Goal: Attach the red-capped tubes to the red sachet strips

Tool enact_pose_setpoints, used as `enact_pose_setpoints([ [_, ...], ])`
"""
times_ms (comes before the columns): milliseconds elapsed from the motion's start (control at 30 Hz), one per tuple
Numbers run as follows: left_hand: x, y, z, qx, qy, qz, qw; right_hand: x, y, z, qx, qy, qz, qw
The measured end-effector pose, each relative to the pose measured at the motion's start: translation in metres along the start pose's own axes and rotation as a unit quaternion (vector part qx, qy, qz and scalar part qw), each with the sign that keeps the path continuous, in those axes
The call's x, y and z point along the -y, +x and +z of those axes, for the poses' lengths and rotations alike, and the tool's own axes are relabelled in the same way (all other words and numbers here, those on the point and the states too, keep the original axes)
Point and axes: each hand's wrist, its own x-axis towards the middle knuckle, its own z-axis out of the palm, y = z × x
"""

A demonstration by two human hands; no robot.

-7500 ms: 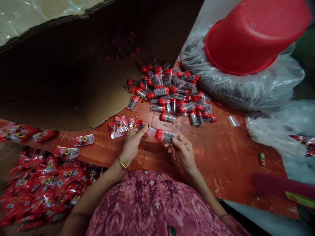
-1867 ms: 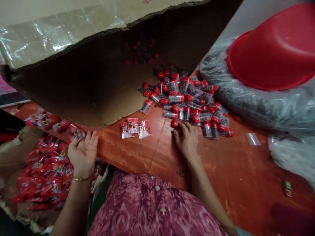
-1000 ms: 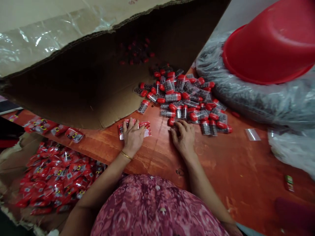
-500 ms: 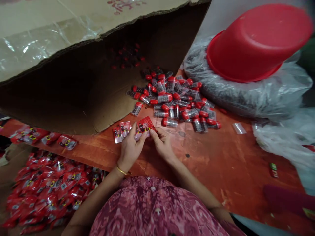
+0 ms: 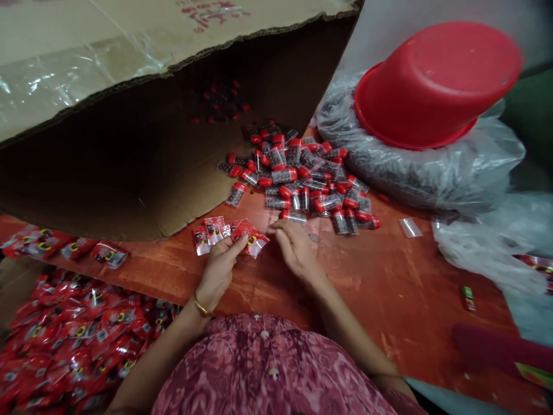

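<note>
The right hand (image 5: 298, 248) lay nearer the coming piece than the left: the closest red-capped tube (image 5: 296, 217) rested on the table (image 5: 389, 300) just beyond its bent knuckles, at the front of the loose pile (image 5: 284, 175) and on the far side of the hand from the table's near edge. The tube's long axis ran roughly along that edge, cap toward the table's left end and clear body toward the right, so it lay across the line of the forearm. The right fingers were curled together with the thumb tucked close — whether they touched the tube, or had hold of anything small, I could not tell. The left hand (image 5: 218, 268) was pinched nearly closed, thumb over fingers, on a red printed packet (image 5: 253, 237), which tilted down to the right, its outer corner aimed at the right fingertips with a narrow gap between. Two flat packets (image 5: 215, 229) overlapped just left of the held one, near the front rim of the cardboard box (image 5: 203, 199). Set against the left hand, the tube lay to the right and farther from the near edge, with the packet between — the right hand had the shorter reach. An overturned red bucket (image 5: 436, 86) stood on a plastic bag (image 5: 432, 178) toward the table's far right, well apart from both hands.
</note>
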Motion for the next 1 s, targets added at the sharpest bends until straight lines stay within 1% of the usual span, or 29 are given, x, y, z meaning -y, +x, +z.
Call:
enact_pose_setpoints([
  [33,-0.001,0.001,0.0,-0.003,-0.003,-0.001,1.0,-0.008,0.005,-0.009,-0.026,-0.091,-0.002,0.995],
  [100,0.0,0.002,0.0,-0.011,-0.008,-0.003,1.0,-0.026,0.013,-0.021,-0.066,-0.263,0.039,0.962],
  [133,0.0,0.003,0.001,-0.013,-0.009,-0.003,1.0,-0.034,0.015,-0.025,-0.069,-0.321,0.052,0.943],
  [167,0.001,0.004,0.001,-0.012,-0.009,-0.003,1.0,-0.041,0.015,-0.027,-0.067,-0.359,0.059,0.929],
  [200,0.002,0.004,0.002,-0.01,-0.009,-0.002,1.0,-0.047,0.015,-0.027,-0.061,-0.379,0.056,0.922],
  [267,0.004,0.004,0.003,-0.008,-0.007,-0.002,1.0,-0.053,0.011,-0.025,-0.055,-0.383,0.037,0.921],
  [333,0.004,0.004,0.003,-0.007,-0.009,-0.007,1.0,-0.055,0.004,-0.023,-0.061,-0.357,0.036,0.931],
  [400,0.003,0.003,0.003,-0.005,-0.012,-0.017,1.0,-0.051,-0.003,-0.021,-0.066,-0.293,0.06,0.952],
  [433,0.002,0.003,0.002,-0.006,-0.014,-0.02,1.0,-0.047,-0.007,-0.021,-0.068,-0.238,0.073,0.966],
  [500,0.001,0.002,0.002,-0.01,-0.014,-0.023,1.0,-0.034,-0.017,-0.021,-0.064,-0.092,0.091,0.989],
  [567,0.0,0.002,0.002,-0.01,-0.005,-0.019,1.0,-0.018,-0.028,-0.022,-0.041,0.053,0.098,0.993],
  [600,0.0,0.002,0.002,-0.007,0.001,-0.015,1.0,-0.009,-0.033,-0.023,-0.021,0.104,0.103,0.989],
  [667,0.0,0.002,0.003,0.005,0.013,-0.005,1.0,0.008,-0.04,-0.024,0.022,0.166,0.12,0.978],
  [767,0.002,0.002,0.006,0.028,0.029,0.01,0.999,0.027,-0.044,-0.024,0.067,0.21,0.147,0.964],
  [833,0.005,0.003,0.006,0.044,0.044,0.024,0.998,0.033,-0.042,-0.024,0.085,0.221,0.152,0.96],
  [900,0.007,0.003,0.006,0.049,0.06,0.047,0.996,0.035,-0.041,-0.023,0.085,0.214,0.143,0.963],
  [1000,0.009,0.005,0.002,0.051,0.084,0.068,0.993,0.033,-0.04,-0.022,0.066,0.168,0.128,0.975],
])
